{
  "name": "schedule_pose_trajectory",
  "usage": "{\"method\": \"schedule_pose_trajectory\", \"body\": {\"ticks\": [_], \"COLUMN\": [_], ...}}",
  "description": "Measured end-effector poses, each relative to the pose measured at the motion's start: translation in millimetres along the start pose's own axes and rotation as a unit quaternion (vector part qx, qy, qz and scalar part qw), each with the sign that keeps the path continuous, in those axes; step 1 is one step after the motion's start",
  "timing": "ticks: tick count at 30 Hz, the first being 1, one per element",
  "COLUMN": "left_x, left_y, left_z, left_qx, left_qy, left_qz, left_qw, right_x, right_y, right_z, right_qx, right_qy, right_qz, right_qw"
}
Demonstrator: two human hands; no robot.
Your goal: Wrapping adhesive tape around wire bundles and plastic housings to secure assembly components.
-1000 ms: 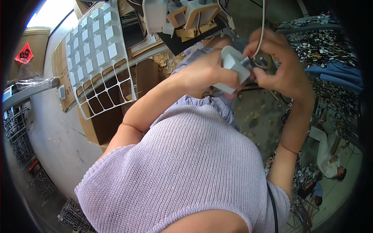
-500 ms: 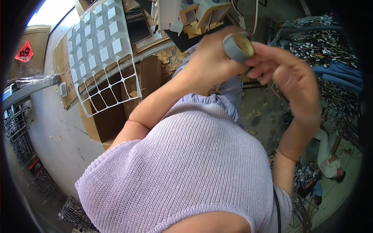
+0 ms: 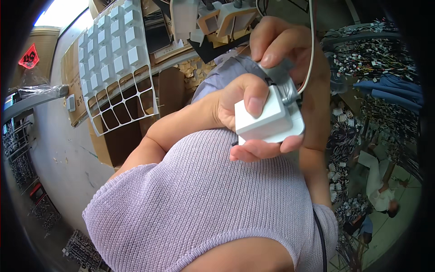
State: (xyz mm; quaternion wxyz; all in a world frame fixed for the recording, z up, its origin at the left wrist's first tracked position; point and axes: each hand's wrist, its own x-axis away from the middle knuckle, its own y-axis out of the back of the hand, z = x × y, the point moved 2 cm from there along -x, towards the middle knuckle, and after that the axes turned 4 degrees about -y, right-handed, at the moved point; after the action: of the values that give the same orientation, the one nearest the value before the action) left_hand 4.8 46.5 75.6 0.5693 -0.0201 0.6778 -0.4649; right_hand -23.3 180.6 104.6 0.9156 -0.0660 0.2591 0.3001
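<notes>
My left hand [image 3: 247,97] is closed round a white box-shaped housing [image 3: 263,115], its thumb on the top face and its fingers beneath. The housing has a raised square block on a rounded plate. A white cable [image 3: 311,50] runs upward from beside its far right end. At that end, grey tape [image 3: 278,71] shows between the housing and my right hand [image 3: 285,43]. The thumb and fingers of my right hand pinch the tape. Shiny grey material [image 3: 287,93] lies against the housing, partly hidden, and I cannot make out its exact form.
A white grid sheet [image 3: 118,109] at the left carries rows of pale square blocks [image 3: 106,54]. Below stands a cardboard box [image 3: 106,152]. White devices [image 3: 229,18] stand at the far edge. Piles of cables [image 3: 376,54] lie at the right, near another person [image 3: 383,199].
The roll of grey tape held up between my hands is no longer plainly seen. My left hand now holds the white housing, and my right hand has come in to pinch grey tape beside it.
</notes>
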Motion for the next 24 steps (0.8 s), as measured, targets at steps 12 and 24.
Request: {"method": "schedule_pose_trajectory", "body": {"ticks": [12, 24], "left_x": [23.1, 28.9], "left_y": [-22.0, -19.8], "left_z": [-22.3, -20.1], "left_qx": [-0.344, -0.477], "left_qy": [-0.138, -0.193], "left_qz": [-0.338, -0.496], "left_qw": [0.865, 0.699], "right_x": [30.8, 50.0], "right_y": [16.4, -21.0], "right_z": [46.9, 48.5], "right_qx": [0.224, 0.107], "right_qy": [-0.175, -0.28], "right_qz": [0.027, -0.367], "right_qw": [0.958, 0.881]}}
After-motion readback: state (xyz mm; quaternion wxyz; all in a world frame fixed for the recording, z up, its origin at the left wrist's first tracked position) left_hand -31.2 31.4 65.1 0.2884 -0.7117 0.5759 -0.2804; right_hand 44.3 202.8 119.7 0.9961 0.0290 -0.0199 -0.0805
